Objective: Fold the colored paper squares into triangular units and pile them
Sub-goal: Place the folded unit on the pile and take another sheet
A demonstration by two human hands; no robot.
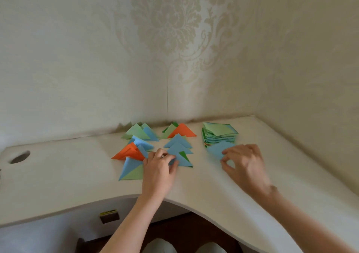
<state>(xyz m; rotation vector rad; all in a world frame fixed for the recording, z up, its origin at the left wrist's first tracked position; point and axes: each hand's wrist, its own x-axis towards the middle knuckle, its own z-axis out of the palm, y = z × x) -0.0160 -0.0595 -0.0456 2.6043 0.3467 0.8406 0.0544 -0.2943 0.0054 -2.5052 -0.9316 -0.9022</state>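
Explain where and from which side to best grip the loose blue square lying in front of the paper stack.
Pinch the blue square at its near corner, coming from the front edge of the desk. It lies flat, its far part against the paper stack, so only the near corner lifts freely; the right hand pinches there.

You have two orange folded triangles on the desk, roughly a dozen blue and green ones, exact count unclear where they overlap. One stack of unfolded squares. One loose blue square. Two hands.
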